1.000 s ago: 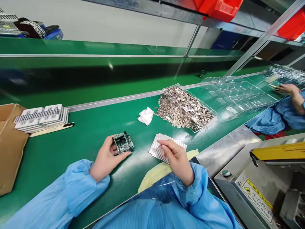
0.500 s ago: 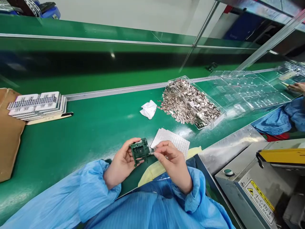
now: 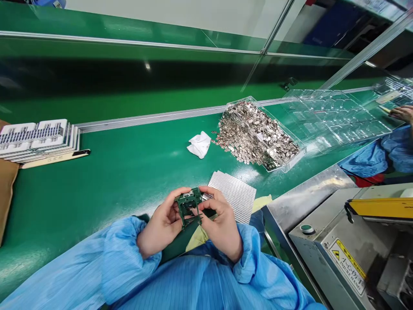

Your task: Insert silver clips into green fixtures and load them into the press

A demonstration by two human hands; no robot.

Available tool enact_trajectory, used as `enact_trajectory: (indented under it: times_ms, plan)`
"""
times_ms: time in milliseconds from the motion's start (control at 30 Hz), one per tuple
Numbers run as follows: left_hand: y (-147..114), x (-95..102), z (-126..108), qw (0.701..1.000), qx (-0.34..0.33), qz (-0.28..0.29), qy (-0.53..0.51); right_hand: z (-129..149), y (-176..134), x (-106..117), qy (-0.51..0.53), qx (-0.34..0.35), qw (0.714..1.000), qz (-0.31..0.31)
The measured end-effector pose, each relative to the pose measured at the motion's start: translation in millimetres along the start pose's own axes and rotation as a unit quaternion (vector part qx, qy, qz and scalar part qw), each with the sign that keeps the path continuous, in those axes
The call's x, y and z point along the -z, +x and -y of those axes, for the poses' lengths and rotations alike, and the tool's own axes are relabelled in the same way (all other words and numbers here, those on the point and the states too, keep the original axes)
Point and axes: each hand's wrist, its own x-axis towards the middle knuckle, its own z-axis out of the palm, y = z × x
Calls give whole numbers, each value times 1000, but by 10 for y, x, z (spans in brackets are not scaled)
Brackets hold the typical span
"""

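Close to my body, a small green circuit board panel [image 3: 189,201] with open cut-outs is held up between both hands. My left hand [image 3: 163,221] is closed on its left edge, fingers curled behind. My right hand [image 3: 221,219] is closed at its right edge, with thumb and fingertips pressed there; any small part in those fingertips is hidden. Just beyond the right hand lies a flat silvery sheet of small metal pieces in a grid [image 3: 235,191]. Farther off, a heap of loose small metal pieces [image 3: 248,133] spills from a clear plastic tray [image 3: 295,161].
A crumpled white cloth or paper [image 3: 199,144] lies left of the heap. White panels [image 3: 41,140] are stacked at the left beside cardboard [image 3: 8,185]. Clear blister trays [image 3: 335,116] stand at the right, near a co-worker's hand [image 3: 403,114]. A grey machine [image 3: 325,228] is at lower right.
My right hand has moved left from beside the board onto its right edge. The thin metal piece its fingertips held earlier no longer shows. The view has shifted slightly.
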Motion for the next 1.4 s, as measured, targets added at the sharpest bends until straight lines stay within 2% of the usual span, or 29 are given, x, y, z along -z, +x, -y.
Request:
enact_trajectory:
  times_ms: [300,533,667,800,900,1233,1400]
  plan:
    - [-20,10,33,999,1,4,35,18,-1,-28,-7,7,1000,-19]
    - [-35,-76,-26,999,38,-21,-5,8,-22,-41,17,-10,1000,-20]
    - [-49,-95,-58,999,42,-30,-1,-19,-57,-92,89,-58,994,-27]
    - [-67,-104,-71,998,54,-38,-9,4,-72,-153,216,-119,969,-17]
    - [-84,-118,-84,996,67,-51,-11,45,-71,-182,263,-141,954,-14]
    - [-146,-199,-157,994,92,-57,-28,117,-167,-153,237,-129,962,-35]
    - [-203,-312,-177,991,118,-45,-33,126,-337,-82,250,-155,955,-47]
